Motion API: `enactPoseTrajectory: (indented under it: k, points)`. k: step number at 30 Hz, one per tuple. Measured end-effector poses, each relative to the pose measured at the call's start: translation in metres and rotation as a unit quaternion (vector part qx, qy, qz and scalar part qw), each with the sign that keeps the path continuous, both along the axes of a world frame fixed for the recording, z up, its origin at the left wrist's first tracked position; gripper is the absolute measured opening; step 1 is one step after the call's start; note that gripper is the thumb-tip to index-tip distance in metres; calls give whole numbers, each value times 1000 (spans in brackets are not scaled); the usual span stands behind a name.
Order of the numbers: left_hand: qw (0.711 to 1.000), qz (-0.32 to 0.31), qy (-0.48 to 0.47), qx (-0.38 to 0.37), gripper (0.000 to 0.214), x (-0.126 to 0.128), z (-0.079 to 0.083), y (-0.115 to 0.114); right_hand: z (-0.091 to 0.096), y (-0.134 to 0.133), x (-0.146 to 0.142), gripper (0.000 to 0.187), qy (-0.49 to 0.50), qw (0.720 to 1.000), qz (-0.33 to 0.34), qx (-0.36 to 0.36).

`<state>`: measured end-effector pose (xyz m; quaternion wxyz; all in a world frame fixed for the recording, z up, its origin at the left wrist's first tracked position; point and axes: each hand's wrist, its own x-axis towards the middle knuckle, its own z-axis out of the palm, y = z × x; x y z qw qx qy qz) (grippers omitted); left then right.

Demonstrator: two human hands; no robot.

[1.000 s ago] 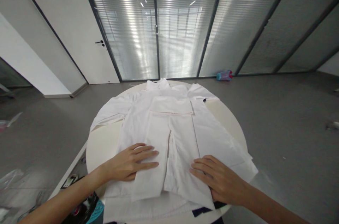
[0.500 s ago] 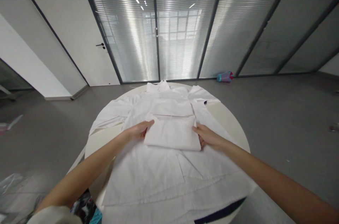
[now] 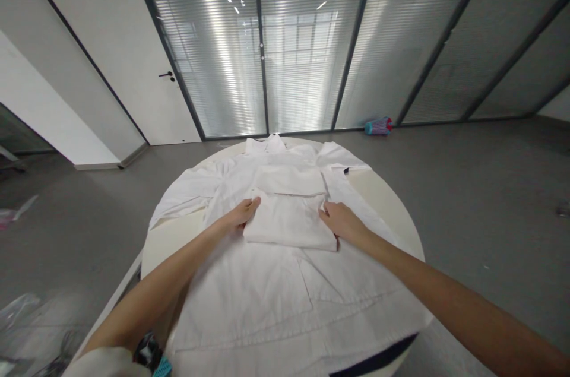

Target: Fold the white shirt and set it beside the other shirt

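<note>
A white garment (image 3: 249, 300) with a collar and sleeves lies spread over a round table (image 3: 403, 219). On its middle rests a folded white cloth (image 3: 289, 222), its upper flap turned back toward the collar. My left hand (image 3: 243, 214) pinches the left edge of this cloth, thumb on top. At the opposite edge, my right hand (image 3: 342, 221) is closed on the cloth near its upper right corner. The fingers beneath the cloth are partly hidden. A dark strip (image 3: 374, 359) shows at the garment's lower right hem.
Beyond the table stands a glass partition with blinds (image 3: 298, 68), with a white door (image 3: 120, 50) to its left. A blue and pink basket (image 3: 378, 126) lies on the floor by the glass. Clear plastic (image 3: 20, 309) is on the floor at lower left.
My right hand has shifted slightly up and inward along the cloth's right edge. The cloth's near edge has settled slightly; my left hand keeps its hold.
</note>
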<state>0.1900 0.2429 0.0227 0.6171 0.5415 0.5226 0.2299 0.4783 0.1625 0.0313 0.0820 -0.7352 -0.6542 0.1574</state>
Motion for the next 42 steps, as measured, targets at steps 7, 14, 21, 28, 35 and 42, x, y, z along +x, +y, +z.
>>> enactPoseTrajectory:
  k: [7,14,21,28,35,42]
  points:
    - [946,12,198,256,77,-8,19,-7,26,-30,-12,43,-202,973,31,104]
    - [744,-181,230,601,41,19,39,-53,9,-38,-43,58,-97,915,304,245]
    - [727,-277,279,563,74,27,-15,-29,-19,-18,-39,82,-52,930,333,146]
    - [746,-241,297,545,78,24,-31,-27,-31,-26,-14,91,-58,954,267,121]
    - [782,-236,279,504,68,32,-13,-18,8,3,-12,52,-95,938,257,210]
    - [947,33,126,293,34,37,24,78,44,115,21,49,-63,990,64,107]
